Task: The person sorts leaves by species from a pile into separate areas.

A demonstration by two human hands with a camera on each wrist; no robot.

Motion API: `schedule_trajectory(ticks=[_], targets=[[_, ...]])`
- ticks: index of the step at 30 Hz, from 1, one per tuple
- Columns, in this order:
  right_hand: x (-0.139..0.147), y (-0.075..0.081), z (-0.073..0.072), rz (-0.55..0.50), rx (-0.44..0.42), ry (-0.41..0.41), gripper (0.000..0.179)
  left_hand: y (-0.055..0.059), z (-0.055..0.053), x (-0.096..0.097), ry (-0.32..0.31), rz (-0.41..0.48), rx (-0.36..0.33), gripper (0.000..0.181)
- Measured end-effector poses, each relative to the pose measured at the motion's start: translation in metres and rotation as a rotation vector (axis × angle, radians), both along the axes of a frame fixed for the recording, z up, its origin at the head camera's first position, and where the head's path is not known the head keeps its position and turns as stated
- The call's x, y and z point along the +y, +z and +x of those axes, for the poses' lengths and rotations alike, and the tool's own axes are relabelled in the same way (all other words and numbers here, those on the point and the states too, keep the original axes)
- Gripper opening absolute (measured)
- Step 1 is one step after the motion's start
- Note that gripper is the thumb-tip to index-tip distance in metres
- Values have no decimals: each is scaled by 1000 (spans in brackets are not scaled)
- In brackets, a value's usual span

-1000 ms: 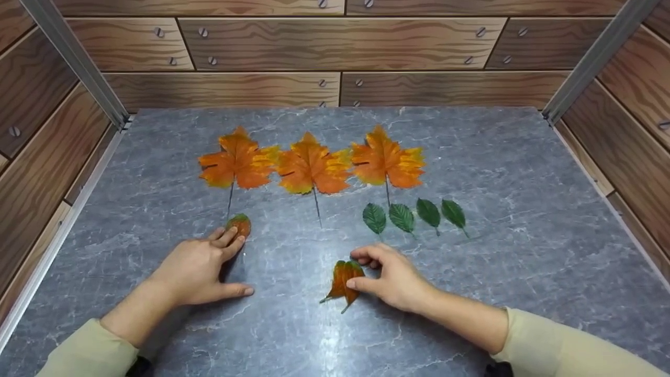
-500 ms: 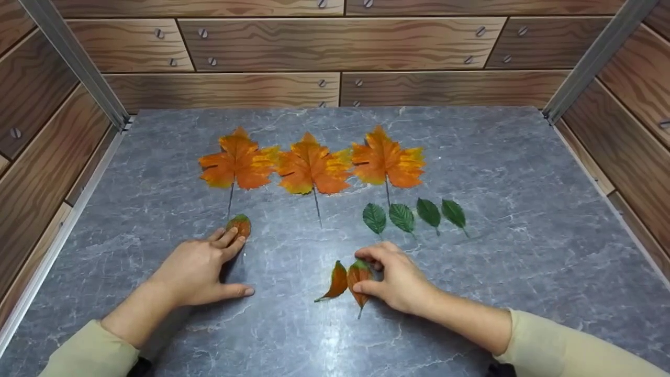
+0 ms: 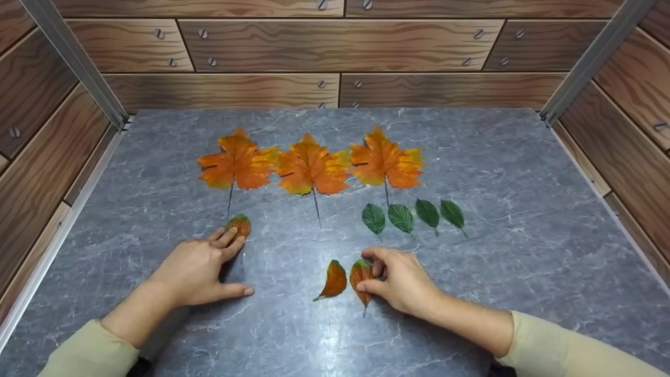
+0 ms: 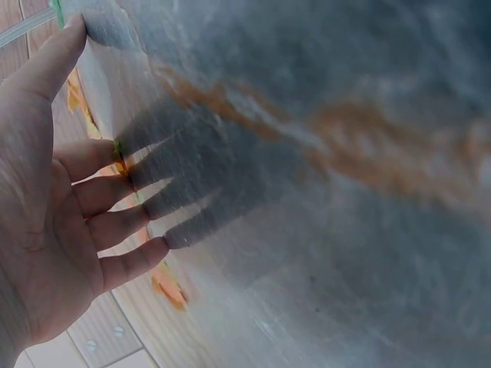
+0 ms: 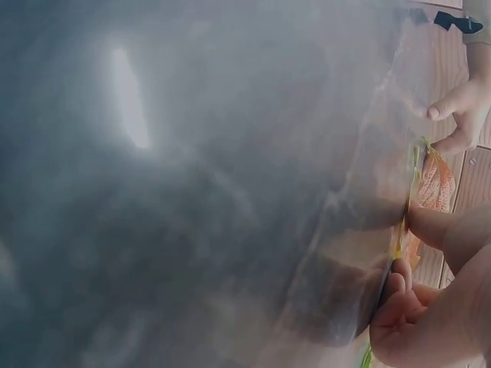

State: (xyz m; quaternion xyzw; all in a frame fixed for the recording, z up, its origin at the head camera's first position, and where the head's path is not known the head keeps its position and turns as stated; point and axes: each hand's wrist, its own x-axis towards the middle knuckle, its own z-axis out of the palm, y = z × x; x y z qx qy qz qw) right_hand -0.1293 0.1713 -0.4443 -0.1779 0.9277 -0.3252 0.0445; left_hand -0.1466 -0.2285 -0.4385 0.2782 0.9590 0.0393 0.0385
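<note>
My left hand (image 3: pixel 196 269) lies at the left of the table, its straight fingertips pressing on a small orange leaf with a green tip (image 3: pixel 242 224). Its thumb is spread out to the side, and the fingers hide part of that leaf. Near the middle, my right hand (image 3: pixel 400 280) pinches the edge of a second small orange-green leaf (image 3: pixel 361 275) between thumb and fingers, stem toward me. Just left of it rests a third, curled orange leaf (image 3: pixel 335 280), a narrow gap apart. In the right wrist view, the thumb (image 5: pixel 430 225) and curled fingers meet low over the tabletop.
Three large orange maple leaves (image 3: pixel 312 165) lie in a row at the back of the grey marbled table (image 3: pixel 497 157). Several small green leaves (image 3: pixel 401 217) line up beyond my right hand. Wood-patterned walls (image 3: pixel 340 47) and metal posts (image 3: pixel 591 63) enclose the table.
The two small orange leaves at my right hand, overlapping at first, have come apart. My right hand has shifted slightly right with one; the other stays on the left. My left hand has not moved.
</note>
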Motion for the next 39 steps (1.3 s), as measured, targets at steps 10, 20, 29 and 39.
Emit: schedule_trajectory(ticks=[10, 20, 29, 39], targets=[[-1, 0, 2, 14, -3, -11, 42, -1, 1, 0, 2, 8, 0, 108], [0, -2, 6, -13, 9, -11, 33, 0, 1, 0, 8, 5, -21, 108], [-1, 4, 1, 7, -72, -36, 42, 0, 1, 0, 12, -7, -24, 108], [0, 4, -1, 10, -56, -35, 39, 0, 0, 0, 8, 1, -19, 108]])
